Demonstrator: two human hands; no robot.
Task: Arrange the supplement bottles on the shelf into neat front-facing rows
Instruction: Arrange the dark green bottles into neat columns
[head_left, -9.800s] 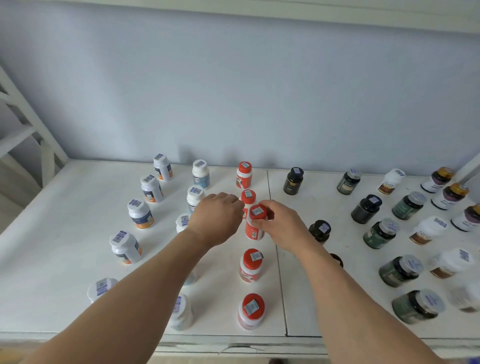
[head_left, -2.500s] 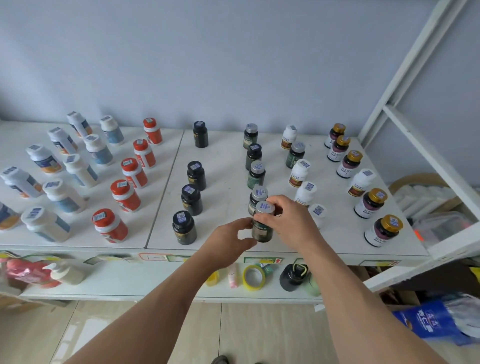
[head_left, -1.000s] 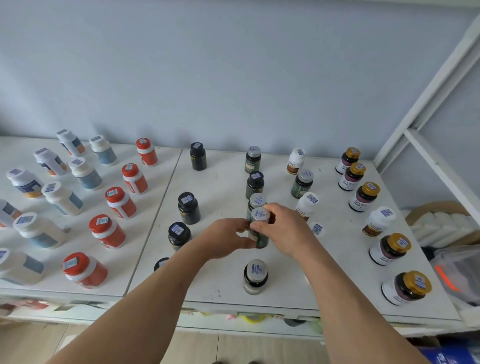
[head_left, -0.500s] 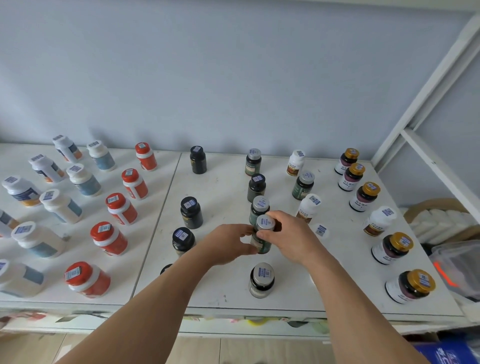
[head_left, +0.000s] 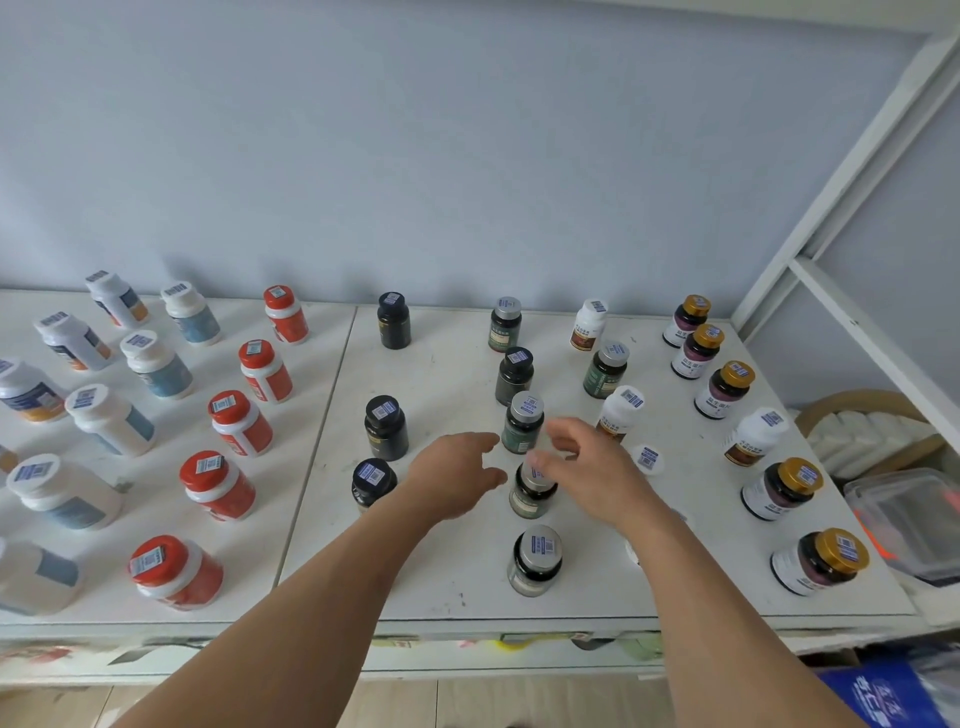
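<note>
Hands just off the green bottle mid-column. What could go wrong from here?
1. The right hand hovers blurred over the silver-capped green bottle; its fingers could clip the cap and tip it.
2. That bottle stands close to the next green bottle behind, so a knock may topple both.
3. The left hand sits near the black bottle and could nudge it.

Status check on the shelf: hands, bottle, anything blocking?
Both hands open: left hand, right hand. Green bottle upright between them, ungripped. Silver-capped bottle close behind; nothing blocking.

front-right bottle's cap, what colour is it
Gold, with a small blue-and-white barcode sticker on top; the front-right bottle shows best in the head view.
</note>
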